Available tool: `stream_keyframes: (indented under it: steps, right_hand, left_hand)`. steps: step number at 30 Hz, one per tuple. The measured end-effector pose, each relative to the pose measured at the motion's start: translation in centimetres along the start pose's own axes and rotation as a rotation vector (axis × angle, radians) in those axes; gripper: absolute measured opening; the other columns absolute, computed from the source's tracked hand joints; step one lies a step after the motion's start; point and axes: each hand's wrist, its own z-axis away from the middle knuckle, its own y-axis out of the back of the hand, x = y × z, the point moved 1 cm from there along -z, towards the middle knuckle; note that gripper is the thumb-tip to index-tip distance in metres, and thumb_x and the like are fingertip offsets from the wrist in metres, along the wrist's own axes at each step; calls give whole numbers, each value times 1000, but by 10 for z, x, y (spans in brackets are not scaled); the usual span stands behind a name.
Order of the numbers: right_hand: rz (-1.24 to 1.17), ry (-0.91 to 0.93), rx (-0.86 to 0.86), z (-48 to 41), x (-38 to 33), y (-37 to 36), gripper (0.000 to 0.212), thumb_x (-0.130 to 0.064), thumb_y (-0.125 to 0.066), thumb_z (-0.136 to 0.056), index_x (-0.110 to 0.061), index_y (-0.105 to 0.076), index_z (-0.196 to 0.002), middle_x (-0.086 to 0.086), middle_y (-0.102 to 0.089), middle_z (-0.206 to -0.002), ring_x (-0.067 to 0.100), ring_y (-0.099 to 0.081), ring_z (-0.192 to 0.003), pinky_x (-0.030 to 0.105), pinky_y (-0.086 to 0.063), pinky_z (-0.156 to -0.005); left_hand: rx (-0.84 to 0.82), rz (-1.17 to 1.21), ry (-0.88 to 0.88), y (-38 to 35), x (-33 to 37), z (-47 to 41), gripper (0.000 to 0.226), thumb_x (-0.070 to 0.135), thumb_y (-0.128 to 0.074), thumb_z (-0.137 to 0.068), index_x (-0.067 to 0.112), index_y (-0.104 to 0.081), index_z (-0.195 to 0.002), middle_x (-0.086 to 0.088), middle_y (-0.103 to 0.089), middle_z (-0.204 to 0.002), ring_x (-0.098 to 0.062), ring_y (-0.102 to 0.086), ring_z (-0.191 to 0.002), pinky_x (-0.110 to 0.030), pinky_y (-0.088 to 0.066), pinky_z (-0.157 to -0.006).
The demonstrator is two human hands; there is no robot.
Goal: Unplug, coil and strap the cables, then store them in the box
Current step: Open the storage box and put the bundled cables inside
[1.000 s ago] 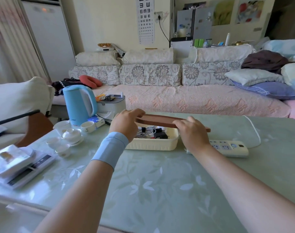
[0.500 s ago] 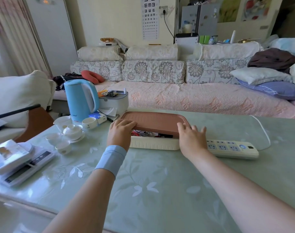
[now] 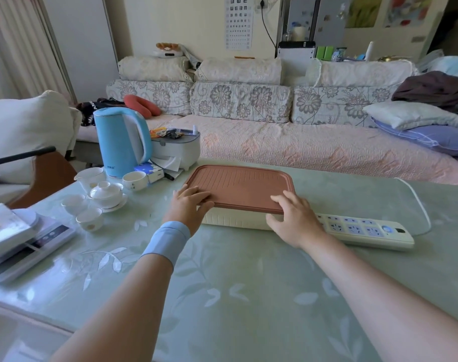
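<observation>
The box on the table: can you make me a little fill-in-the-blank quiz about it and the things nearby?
1. The cream box is closed by a reddish-brown ____.
2. The white power strip lies on the box's ____ side.
3. The kettle is light ____.
4. The wristband is on the person's ____ arm.
Missing words: lid, right, blue, left.

Blue kettle (image 3: 119, 148) beside white teacup (image 3: 134, 180), lidded tea bowl (image 3: 106, 192), floral sofa (image 3: 248, 105), eye chart (image 3: 238, 22) on wall
</observation>
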Motion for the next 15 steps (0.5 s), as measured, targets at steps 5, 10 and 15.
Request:
stream_keyframes:
  steps: [5, 10, 15]
  right_hand:
    - [-6, -11, 49, -9, -2, -3, 43, -56, -39, -96, -23, -56, -120, 2, -51, -132, 34, -48, -118, 42, -37, -103]
    - [116, -8, 26, -28, -9, -6, 32, -49, -33, -101, -25, -53, -111, 5, -49, -131, 30, -34, -136, 51, -30, -107]
    - [1, -60, -324, -38, -13, 5, 55, -53, -24, -103, -38, -14, -156, 5, 3, -166, 25, 13, -151, 47, 2, -122]
  left_hand:
    - [204, -29, 47, 1, 4, 7, 29, 33, -45, -97, 20, -71, -95, -1, -66, -110, -27, -52, -112, -41, -36, -105]
    - [67, -359, 191, 6, 28, -16, 38, 49, -43, -91, 18, -63, -98, -5, -59, -110, -28, -50, -109, -38, -35, -94]
    - [-124, -343, 110, -16, 22, -23, 53, 49, -28, -96, 22, -36, -141, -6, -30, -154, -26, -20, -143, -39, -10, -118]
